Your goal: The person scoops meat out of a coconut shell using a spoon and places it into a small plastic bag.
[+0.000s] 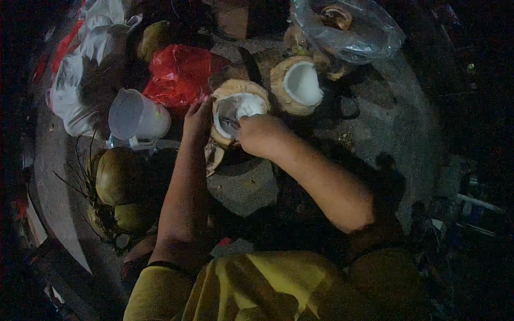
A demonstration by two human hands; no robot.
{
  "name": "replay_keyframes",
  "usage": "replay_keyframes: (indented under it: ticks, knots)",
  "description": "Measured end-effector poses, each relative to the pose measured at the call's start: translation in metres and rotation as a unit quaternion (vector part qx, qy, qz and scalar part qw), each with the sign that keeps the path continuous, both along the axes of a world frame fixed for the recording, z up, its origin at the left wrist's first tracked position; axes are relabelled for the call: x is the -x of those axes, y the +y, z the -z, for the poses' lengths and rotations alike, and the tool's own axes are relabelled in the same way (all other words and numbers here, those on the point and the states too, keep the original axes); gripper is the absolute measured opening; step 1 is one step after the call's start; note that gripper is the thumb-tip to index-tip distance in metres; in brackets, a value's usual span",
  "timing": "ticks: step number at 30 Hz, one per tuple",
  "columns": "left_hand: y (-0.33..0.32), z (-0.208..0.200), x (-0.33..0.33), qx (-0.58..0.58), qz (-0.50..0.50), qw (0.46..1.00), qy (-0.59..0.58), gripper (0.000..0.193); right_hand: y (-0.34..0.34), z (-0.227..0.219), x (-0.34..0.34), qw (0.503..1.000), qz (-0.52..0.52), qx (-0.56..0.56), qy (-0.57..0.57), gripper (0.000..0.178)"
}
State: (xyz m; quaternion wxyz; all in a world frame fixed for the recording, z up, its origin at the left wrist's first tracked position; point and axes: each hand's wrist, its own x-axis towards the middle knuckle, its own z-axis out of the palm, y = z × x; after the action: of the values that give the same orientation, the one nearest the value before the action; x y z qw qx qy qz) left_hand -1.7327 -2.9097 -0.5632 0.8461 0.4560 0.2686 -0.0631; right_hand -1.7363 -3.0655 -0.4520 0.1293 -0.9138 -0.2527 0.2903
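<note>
A husked coconut half faces up in front of me, its white flesh showing inside. My left hand grips its left side, the fingers partly hidden at the rim. My right hand is closed at the near right of the opening, on a thin grey metal tool, perhaps a spoon, that reaches into the shell. The tool's exact kind is too dim to tell. Just beyond, to the right, another coconut half rests with its white inside turned up and right.
A clear plastic measuring jug and a red plastic bag sit left of my hands. Whole green coconuts lie nearer, on the left. White bags stand far left; a clear plastic bag holds husk pieces at far right.
</note>
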Motion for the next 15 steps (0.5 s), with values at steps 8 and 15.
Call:
replay_keyframes:
  ticks: [8, 15]
  knots:
    - [0.013, 0.014, -0.002, 0.095, 0.063, 0.992, 0.047, 0.039, 0.012, -0.008, -0.008, 0.994, 0.102, -0.041, -0.014, 0.024]
    - [0.008, -0.017, 0.001, -0.107, 0.092, 0.99, 0.031, 0.034, 0.02, 0.019, 0.001, 0.995, 0.082, -0.061, 0.002, 0.02]
